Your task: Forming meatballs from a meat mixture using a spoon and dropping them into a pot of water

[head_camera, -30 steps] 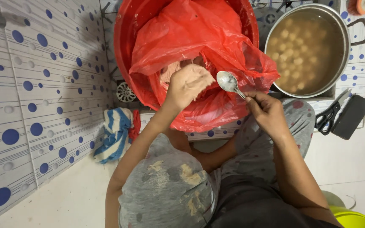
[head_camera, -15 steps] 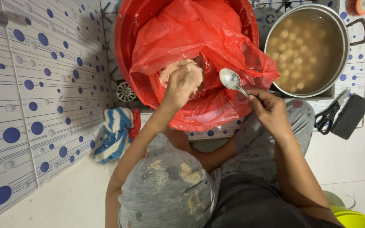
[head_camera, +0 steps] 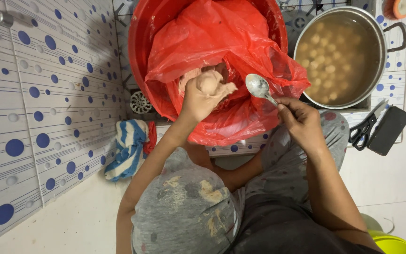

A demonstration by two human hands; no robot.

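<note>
- Your left hand (head_camera: 205,96) is closed around a lump of pink paste (head_camera: 209,83), squeezing it so a rounded ball bulges out between thumb and forefinger at the top of the fist.
- That fist sits over the open mouth of the red plastic bag (head_camera: 222,42), which lines the red basin (head_camera: 142,47); more of the same pale paste shows in the bag just behind your knuckles.
- Your right hand (head_camera: 301,124) pinches the handle of a metal spoon (head_camera: 259,87) between thumb and fingers, a narrow, firm hold low on the handle.
- The spoon's long axis runs up and to the left from your right hand, bowl facing up, with the bowl just beside the paste ball and to its right, not touching it.
- The spoon bowl looks bare, apart from a wet sheen.
- The steel pot (head_camera: 381,42) of cloudy broth with floating pale balls (head_camera: 327,56) stands to the right of the basin, nearer your right hand than your left.
- Black scissors (head_camera: 365,127) and a flat black case (head_camera: 390,130) lie right of your right hand; a striped cloth (head_camera: 128,148) lies by the dotted tile wall (head_camera: 48,94) on your left.
</note>
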